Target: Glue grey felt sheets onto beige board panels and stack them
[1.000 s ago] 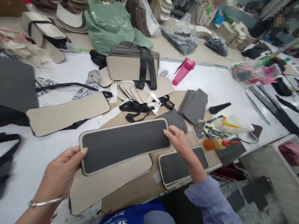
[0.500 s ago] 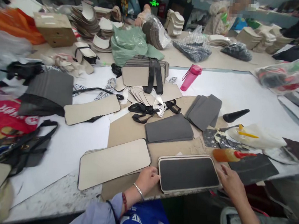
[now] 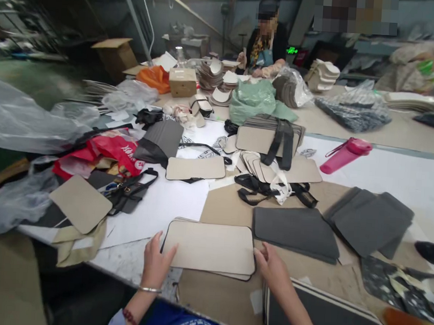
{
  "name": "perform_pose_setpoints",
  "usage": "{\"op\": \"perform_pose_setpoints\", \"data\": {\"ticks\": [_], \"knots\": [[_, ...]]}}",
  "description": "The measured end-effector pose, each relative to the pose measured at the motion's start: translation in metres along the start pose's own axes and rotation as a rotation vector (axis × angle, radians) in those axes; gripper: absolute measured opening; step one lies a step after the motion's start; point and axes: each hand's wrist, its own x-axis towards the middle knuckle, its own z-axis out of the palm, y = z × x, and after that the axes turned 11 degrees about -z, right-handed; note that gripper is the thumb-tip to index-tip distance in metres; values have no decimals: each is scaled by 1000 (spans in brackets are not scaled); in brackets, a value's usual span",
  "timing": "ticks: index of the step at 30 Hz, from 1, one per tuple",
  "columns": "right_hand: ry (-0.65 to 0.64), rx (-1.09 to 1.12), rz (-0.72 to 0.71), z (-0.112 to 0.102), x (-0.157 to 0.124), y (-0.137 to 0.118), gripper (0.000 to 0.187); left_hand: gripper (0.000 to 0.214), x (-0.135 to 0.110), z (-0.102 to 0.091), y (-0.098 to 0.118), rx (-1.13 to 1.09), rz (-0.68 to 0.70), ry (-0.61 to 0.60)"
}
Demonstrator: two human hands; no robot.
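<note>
A beige rounded panel [image 3: 212, 245] with a dark edge lies flat on a small stack near the table's front. At its left end is my left hand [image 3: 155, 264], thumb over the top face and fingers along the short edge. My right hand [image 3: 273, 268] has its curled fingertips on the opposite end. What the fingers do under the panel is hidden. Below my right forearm sits a stack topped by a black panel [image 3: 325, 316] with a pale border, partly cut off by the frame. Grey panels [image 3: 293, 231] lie just behind my right hand.
Farther back are a strapped panel stack [image 3: 255, 139], black straps [image 3: 252, 184] and a pink bottle [image 3: 346, 155]. Loose grey panels [image 3: 371, 221] and a blurred orange bottle [image 3: 413, 324] are at right. A red bag [image 3: 107, 148] lies left. One person [image 3: 268, 48] is across the table.
My view has turned left. Both hands have left the sides of the black-topped stack and are now at the two ends of the beige panel.
</note>
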Motion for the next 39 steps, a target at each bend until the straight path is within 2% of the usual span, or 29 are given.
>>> {"op": "perform_pose_setpoints", "data": {"ticks": [2,5,9,11,14,18,21,24,28,32,36,39], "knots": [[-44,-13,29,20,6,-7,45,50,21,3,-8,-4,-108,-122],[-84,-30,13,36,5,-7,47,48,36,8,-15,-52,-177,-303],[-1,-189,-1,32,2,-7,46,56,46,3,-20,-72,-224,-331],[66,-274,-35,25,14,-16,46,54,64,-3,-17,-90,-223,-302],[69,-216,-89,22,60,-47,41,40,117,-10,-3,-139,-174,-232],[47,-125,-99,45,160,-89,34,30,207,-3,23,-125,-128,-174],[102,-131,-78,71,229,-100,31,30,260,11,35,-102,-125,-176],[161,-138,-36,93,270,-100,27,29,291,26,36,-82,-118,-200],[193,-92,0,106,288,-99,26,23,309,38,34,-75,-95,-246],[200,5,34,104,288,-111,24,20,311,36,41,-73,-78,-251],[193,134,86,84,267,-129,21,23,293,12,55,-60,-21,-249],[200,223,122,55,228,-136,22,23,266,-16,62,-109,19,-273]]}}
